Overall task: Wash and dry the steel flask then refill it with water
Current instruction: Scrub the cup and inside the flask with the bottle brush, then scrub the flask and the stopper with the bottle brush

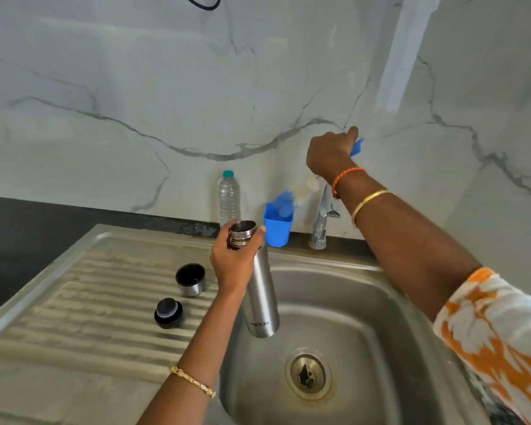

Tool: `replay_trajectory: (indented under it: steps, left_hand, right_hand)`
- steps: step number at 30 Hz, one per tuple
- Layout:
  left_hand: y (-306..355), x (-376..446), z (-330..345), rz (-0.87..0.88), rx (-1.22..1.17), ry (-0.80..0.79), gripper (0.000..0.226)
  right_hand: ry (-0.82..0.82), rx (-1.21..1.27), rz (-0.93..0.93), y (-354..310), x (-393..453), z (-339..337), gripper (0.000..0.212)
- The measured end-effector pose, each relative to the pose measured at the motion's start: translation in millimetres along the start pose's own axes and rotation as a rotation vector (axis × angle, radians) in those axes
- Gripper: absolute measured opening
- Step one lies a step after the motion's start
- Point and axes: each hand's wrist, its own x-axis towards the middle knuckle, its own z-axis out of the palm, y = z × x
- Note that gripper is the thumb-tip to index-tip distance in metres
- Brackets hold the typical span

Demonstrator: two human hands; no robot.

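**Q:** Steel flask (259,289): where is it in the head view, and what are your hands doing?

**A:** You hold it over the sink (359,308), mouth up and open, tilted slightly. Your left hand (235,262) grips it just under the neck, fingers and thumb curled round the threaded collar. Your right hand (331,153) is raised toward the marble wall, fingers closed on a blue handle (356,147). A blurred blue-and-white brush head (288,196) shows just above the blue cup (277,228); it probably belongs to that handle, but motion blur prevents confirmation.

**Q:** How will the flask handle?

**A:** Judge it rigid and, being uncapped and apparently empty, light. The brushed steel is smooth and will likely turn slippery once wet or soapy. Keep your grip at the neck, where the collar gives a stop, or wrap the mid-body when scrubbing inside.

**Q:** Loose parts?

**A:** The steel cap (190,279) and the black stopper (168,312) rest on the ribbed drainboard (83,302), well apart from the basin edge. A clear plastic bottle (229,199) stands on the counter behind, left of the tap (321,223).

**Q:** Legible markings?

**A:** "MILTON" is printed near the flask base. No other text is readable.
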Motion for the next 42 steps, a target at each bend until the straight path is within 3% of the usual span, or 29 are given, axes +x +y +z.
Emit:
replay_trajectory:
  steps: [9,14,23,36,42]
  left_hand:
    - [-3,15,3,-0.066,-0.076,-0.053,0.025]
    - [-12,25,8,-0.083,-0.119,-0.074,0.025]
    - [-25,33,18,-0.077,-0.114,-0.152,0.029]
    - [-22,30,29,-0.094,-0.082,-0.194,0.026]
    - [-13,20,30,-0.072,-0.057,-0.182,0.033]
  right_hand:
    - [-0.107,-0.181,-0.121,-25,62,10,0.043]
    - [-0.13,-0.166,-0.188,-23,82,52,0.035]
    - [0.082,-0.128,-0.206,-16,103,87,0.026]
    - [0.187,0.354,-0.212,-9,101,84,0.029]
    - [0.163,0.84,-0.197,3,51,55,0.026]
